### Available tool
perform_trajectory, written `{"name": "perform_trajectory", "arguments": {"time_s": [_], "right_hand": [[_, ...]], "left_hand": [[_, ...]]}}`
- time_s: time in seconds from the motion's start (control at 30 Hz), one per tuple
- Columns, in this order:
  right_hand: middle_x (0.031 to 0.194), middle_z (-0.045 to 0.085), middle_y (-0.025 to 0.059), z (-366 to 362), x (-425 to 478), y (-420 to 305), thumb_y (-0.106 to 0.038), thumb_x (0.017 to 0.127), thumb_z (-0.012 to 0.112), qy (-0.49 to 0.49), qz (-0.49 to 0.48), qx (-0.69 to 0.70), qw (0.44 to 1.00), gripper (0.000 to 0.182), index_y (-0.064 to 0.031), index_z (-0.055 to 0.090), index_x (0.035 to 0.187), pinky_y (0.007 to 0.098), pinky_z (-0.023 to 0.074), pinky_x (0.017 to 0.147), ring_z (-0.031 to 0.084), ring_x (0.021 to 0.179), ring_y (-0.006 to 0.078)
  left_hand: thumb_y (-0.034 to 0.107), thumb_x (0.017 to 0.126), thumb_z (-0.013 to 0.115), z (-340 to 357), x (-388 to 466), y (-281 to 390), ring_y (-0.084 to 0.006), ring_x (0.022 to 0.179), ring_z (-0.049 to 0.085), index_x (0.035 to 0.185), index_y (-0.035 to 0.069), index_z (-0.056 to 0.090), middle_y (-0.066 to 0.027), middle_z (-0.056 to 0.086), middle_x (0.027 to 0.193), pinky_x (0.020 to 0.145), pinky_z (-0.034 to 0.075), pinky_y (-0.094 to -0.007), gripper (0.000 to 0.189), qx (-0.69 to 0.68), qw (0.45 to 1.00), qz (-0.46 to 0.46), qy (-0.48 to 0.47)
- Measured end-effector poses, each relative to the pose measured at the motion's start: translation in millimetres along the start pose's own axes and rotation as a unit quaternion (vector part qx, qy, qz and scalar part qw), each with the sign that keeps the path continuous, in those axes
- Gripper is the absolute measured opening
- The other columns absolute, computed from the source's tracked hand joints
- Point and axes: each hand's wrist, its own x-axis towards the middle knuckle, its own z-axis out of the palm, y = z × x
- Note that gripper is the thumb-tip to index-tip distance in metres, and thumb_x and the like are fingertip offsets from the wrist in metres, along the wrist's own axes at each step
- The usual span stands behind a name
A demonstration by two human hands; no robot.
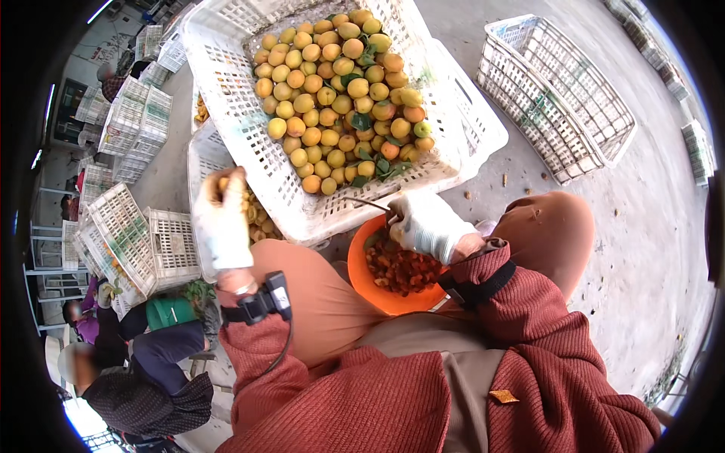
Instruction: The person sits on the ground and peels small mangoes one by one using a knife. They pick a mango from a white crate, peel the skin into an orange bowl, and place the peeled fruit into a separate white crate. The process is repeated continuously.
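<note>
Whole apricots (340,102), some with green leaves among them, lie in a tilted white plastic crate (308,223) in front of me. My left hand (224,218), in a white glove stained at the fingers, is at the crate's left side with a bit of orange fruit (224,184) between its fingers. Below it, a lower white crate (195,164) holds yellow apricot pieces (261,218). In its white glove, my right hand (425,223) grips a thin metal tool (365,202), whose handle is hidden. An orange bucket (362,277) of reddish-brown apricot stones (399,269) stands between my knees under that hand.
Another white crate (558,99) stands on the concrete floor (617,238) at the right. Stacked crates (136,122) line the left side. Nearby at the lower left sits a person (147,385) beside a green bucket (169,313). Other people are farther back.
</note>
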Motion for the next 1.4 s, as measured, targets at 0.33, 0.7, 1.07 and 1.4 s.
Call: {"name": "perform_trajectory", "arguments": {"time_s": [0.33, 0.7, 1.07, 1.4], "right_hand": [[0.087, 0.069, 0.0231, 23, 10, -3, -0.015, 0.079, 0.067, 0.017, 0.0, -0.041, 0.999, 0.02, -0.0024, 0.071, 0.094, 0.0479, 0.0542, 0.076, 0.067, 0.086, 0.0433], [0.084, 0.068, 0.0239, 9, 13, 1, -0.014, 0.083, 0.067, 0.089, 0.011, 0.054, 0.995, 0.019, -0.0004, 0.067, 0.096, 0.0467, 0.0533, 0.073, 0.067, 0.082, 0.0433], [0.094, 0.07, 0.0071, -3, 34, -12, -0.025, 0.096, 0.066, 0.057, 0.111, 0.403, 0.907, 0.033, 0.0042, 0.067, 0.112, 0.0312, 0.0524, 0.079, 0.062, 0.086, 0.0141], [0.085, 0.069, 0.0194, 0, 21, -29, -0.03, 0.099, 0.065, 0.085, 0.053, 0.382, 0.919, 0.033, 0.0016, 0.067, 0.11, 0.0381, 0.0528, 0.075, 0.067, 0.08, 0.0268]], "left_hand": [[0.034, 0.092, 0.067, 85, 80, -9, -0.0332, 0.11, 0.063, 0.117, 0.006, 0.065, -0.0138, 0.068, 0.114, 0.097, 0.048, -0.0453, 0.038, 0.471, 0.827, 0.298, -0.078], [0.016, 0.101, 0.046, 164, 133, -59, -0.0225, 0.124, 0.06, 0.124, 0.009, 0.067, -0.0071, 0.071, 0.122, 0.118, 0.027, -0.0495, 0.032, 0.693, 0.69, 0.141, -0.153], [0.008, 0.09, 0.074, 125, 67, -10, -0.0195, 0.106, 0.067, 0.143, 0.003, 0.049, -0.0077, 0.063, 0.123, 0.093, 0.058, -0.0337, 0.059, -0.331, 0.867, -0.124, -0.351], [0.01, 0.093, 0.071, 104, 0, 25, -0.0249, 0.106, 0.068, 0.145, 0.005, 0.047, -0.01, 0.064, 0.126, 0.093, 0.058, -0.038, 0.058, -0.486, 0.771, -0.21, -0.355]]}}
